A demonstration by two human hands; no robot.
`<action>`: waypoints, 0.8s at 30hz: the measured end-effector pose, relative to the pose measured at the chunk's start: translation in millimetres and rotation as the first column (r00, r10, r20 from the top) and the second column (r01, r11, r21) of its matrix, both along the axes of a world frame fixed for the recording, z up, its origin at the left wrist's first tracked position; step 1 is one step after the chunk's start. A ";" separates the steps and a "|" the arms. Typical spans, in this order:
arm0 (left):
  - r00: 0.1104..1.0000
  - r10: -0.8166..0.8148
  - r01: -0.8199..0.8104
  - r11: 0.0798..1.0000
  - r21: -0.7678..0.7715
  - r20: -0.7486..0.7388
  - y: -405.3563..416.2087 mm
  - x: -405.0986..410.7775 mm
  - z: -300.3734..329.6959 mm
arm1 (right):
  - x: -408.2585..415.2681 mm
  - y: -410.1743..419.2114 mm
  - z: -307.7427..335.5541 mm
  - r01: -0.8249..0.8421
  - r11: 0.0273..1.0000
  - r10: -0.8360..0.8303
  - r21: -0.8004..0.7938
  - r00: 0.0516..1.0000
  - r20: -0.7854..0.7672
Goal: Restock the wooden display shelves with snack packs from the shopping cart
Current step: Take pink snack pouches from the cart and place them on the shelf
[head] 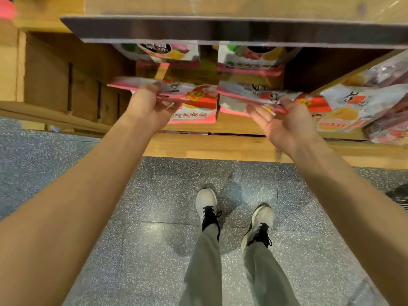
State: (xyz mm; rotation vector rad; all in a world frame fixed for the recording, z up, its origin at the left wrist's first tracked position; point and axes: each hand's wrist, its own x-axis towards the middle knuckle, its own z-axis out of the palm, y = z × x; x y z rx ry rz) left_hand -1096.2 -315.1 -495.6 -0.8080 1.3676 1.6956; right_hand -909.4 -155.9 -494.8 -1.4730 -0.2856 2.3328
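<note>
Two pink-and-white snack packs lie at the front of the wooden shelf (220, 146). My left hand (148, 107) grips the left pack (194, 100) by its near edge, thumb on top. My right hand (284, 122) holds the right pack (254, 93), palm turned up, fingertips at its lower edge. Two more packs of the same kind stand further back on the shelf, one (163, 51) at the left and one (251, 58) at the right. The shopping cart is not in view.
A dark shelf edge (220, 29) overhangs the packs from above. More snack packs (357, 107) are piled on the shelf at the right. A wooden side panel (66, 85) closes the unit at the left. My feet stand on speckled grey floor (154, 195) below.
</note>
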 end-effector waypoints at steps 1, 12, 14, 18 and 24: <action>1.000 0.017 -0.017 0.999 0.031 0.000 -1.9 -0.1 -2.9 | -2.9 3.3 -0.4 0.012 1.000 -0.011 0.007 1.000 -0.025; 0.992 -0.038 0.054 0.990 0.129 -0.117 4.2 -29.7 -17.7 | -31.1 29.6 -5.4 -0.090 0.992 0.101 0.085 0.986 -0.136; 0.990 -0.036 0.056 0.987 0.150 -0.134 3.5 -34.8 -17.8 | -34.8 34.7 -3.9 -0.113 0.988 0.128 0.102 0.980 -0.153; 0.979 -0.078 0.106 0.984 0.145 -0.189 3.8 -46.9 -16.2 | -37.5 49.8 -3.8 -0.109 0.980 0.129 0.164 0.985 -0.113; 0.951 -0.147 0.201 0.963 0.179 -0.273 15.7 -57.1 -5.4 | -41.2 51.1 -4.4 -0.134 0.963 0.137 0.235 0.991 0.001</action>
